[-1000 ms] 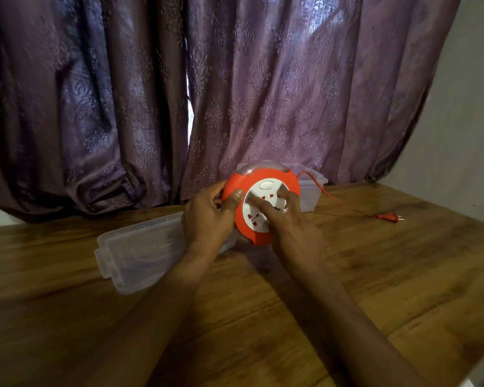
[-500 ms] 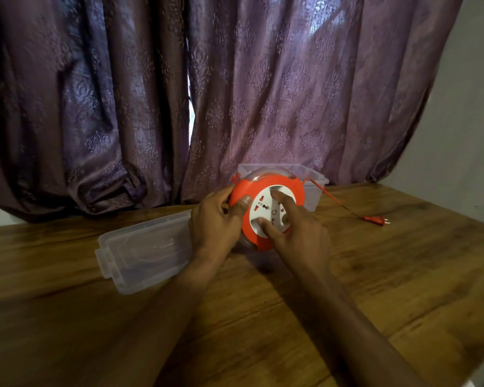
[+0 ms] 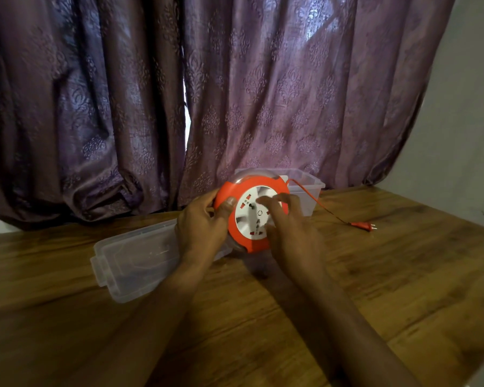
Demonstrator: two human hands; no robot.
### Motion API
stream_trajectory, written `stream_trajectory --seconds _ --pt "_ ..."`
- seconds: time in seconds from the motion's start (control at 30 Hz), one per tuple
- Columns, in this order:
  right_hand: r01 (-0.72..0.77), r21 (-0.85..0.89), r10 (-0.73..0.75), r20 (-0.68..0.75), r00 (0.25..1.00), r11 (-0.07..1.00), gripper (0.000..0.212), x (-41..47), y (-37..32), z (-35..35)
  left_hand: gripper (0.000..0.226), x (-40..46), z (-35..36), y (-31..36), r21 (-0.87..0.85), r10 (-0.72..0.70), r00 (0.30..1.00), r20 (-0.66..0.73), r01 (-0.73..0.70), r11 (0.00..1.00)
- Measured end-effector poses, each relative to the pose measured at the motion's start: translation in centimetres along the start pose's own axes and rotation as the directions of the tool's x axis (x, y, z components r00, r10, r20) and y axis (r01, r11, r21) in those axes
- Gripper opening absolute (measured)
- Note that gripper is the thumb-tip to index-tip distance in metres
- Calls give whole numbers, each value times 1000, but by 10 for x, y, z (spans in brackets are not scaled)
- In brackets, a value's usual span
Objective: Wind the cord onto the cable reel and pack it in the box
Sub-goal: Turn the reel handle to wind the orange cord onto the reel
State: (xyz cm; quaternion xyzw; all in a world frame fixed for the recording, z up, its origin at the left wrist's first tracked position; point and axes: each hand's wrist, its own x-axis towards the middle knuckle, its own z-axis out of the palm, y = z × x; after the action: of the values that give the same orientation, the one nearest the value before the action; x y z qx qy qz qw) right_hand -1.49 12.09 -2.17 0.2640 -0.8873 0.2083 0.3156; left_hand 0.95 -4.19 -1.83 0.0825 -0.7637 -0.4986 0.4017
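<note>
head view is showing the left hand (image 3: pixel 204 227) gripping the rigid, smooth-looking cable reel (image 3: pixel 250 213) by its rim while right hand (image 3: pixel 289 233) fingers, loosely spread, are pressing its white hub, thin cord (image 3: pixel 316 202) trailing slack.

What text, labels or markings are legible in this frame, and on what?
No readable text anywhere.
Cable reel: the white socket face shows a small circle mark and red and dark socket marks, too blurred to read as text.
Clear box, lid, plug: no print visible.
</note>
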Motion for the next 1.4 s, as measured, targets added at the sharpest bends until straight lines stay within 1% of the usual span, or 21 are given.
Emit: stream_trajectory --seconds 0.07,0.13,0.23,0.37,0.53,0.63,0.7,0.73,0.83,0.9,1.03,1.13,1.2,1.27,1.33,1.4 --pt "82 -53 -77 89 993 995 52 -1 -6 -1 51 0 0 1 -2 -3 1000 9 3 1000" --pt "144 -64 -134 148 980 987 53 -2 -8 -1 52 -1 0 2 0 2 1000 17 -2 1000" --pt "138 -56 -124 202 971 989 60 -1 -6 -3 49 0 -1 2 3 6 1000 21 -6 1000" --pt "150 -87 -127 235 964 985 70 0 -6 -7 43 2 -1 2 4 3 1000 27 -3 1000" --pt "151 -80 -130 216 968 985 67 -3 -6 -12 31 3 -2 4 2 12 999 42 -12 1000" --pt "124 -87 -105 197 975 988 68 -3 0 -7 34 2 -1 6 -9 9 999 52 -9 1000" --pt "96 -113 -79 148 986 989 66 -1 6 -1 37 0 0 6 -3 15 998 57 -15 1000" --pt "74 -117 -59 122 991 990 65 0 8 1 34 -1 1 5 2 14 998 60 -14 1000" --pt "2 -79 7 110 994 997 60 1 10 2 29 -3 2 6 25 21 998 59 -23 999" --pt "-24 -66 30 84 996 998 60 0 10 3 31 -4 3 6 31 25 998 62 -27 999" --pt "-136 24 136 1 991 990 63 -1 9 5 40 -7 6 6 38 53 996 65 -56 998" --pt "-168 51 169 -29 985 985 65 -1 8 6 41 -9 7 7 44 69 995 66 -72 996" --pt "-188 98 193 -38 981 977 65 -2 8 7 43 -9 6 7 45 71 995 67 -74 996" --pt "-183 152 191 -38 981 971 62 -2 9 8 45 -8 6 6 54 68 995 71 -72 996" --pt "-135 173 144 -38 989 976 58 -4 10 6 43 -7 5 5 45 54 997 60 -57 997" --pt "-86 168 95 -48 994 982 55 -3 9 4 47 -4 3 5 28 39 999 39 -40 999"
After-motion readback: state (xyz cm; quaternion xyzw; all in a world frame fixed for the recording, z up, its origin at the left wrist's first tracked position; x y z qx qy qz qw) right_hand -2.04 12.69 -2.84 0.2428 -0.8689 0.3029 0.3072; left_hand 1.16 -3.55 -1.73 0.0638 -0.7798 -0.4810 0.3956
